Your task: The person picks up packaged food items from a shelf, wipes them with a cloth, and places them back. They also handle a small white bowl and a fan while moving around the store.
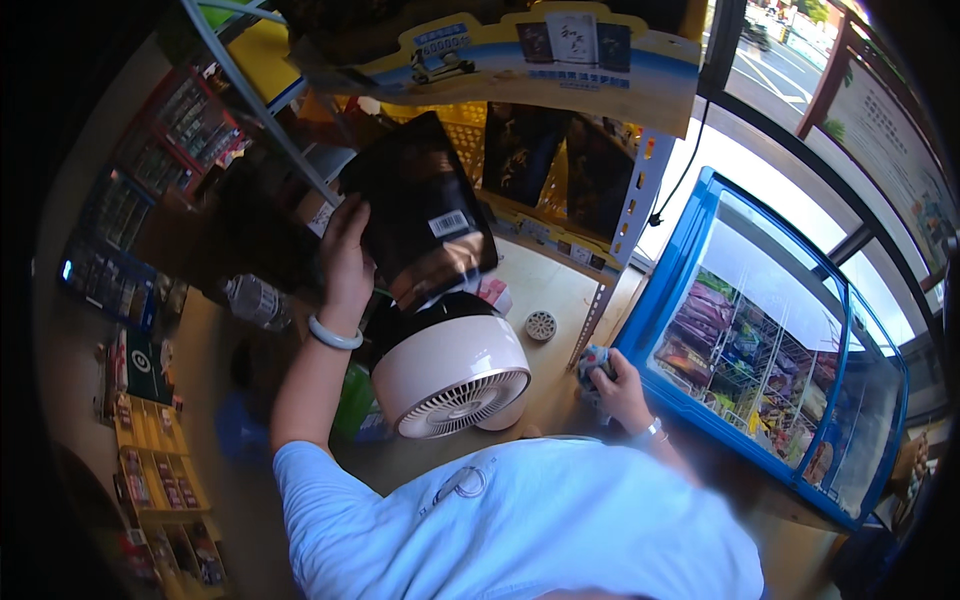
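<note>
"Biggest container?"

"Freezer (632, 340), blue-framed, at right. Holds colourful packets (705, 310) under glass, sorted among white wire dividers."

"Next down?"

"Shelf (648, 200), straight ahead. Carries a yellow basket (455, 135) and dark pouches (522, 150), standing side by side."

"Smaller?"

"Black pouch (415, 195), white label (448, 223) toward the camera. Held up over the white fan (455, 375), in front of the shelf. Can't tell whether full, or whether touching the fan. Then, farther left, a clear bottle (258, 303), contents too blurred to tell."

"Left hand (345, 245)?"

"Pinching the black pouch at its left edge: thumb on the near face, fingers hidden behind."

"Right hand (620, 385)?"

"Closed around a crumpled, patterned cloth (592, 372), fingers curled in. Just beside the freezer's blue edge."

"Room to move?"

"Between fan and shelf post, a strip of pale tabletop (570, 290), with a small round disc (541, 325) on it. Tighter at right, hemmed in by the freezer."
</note>
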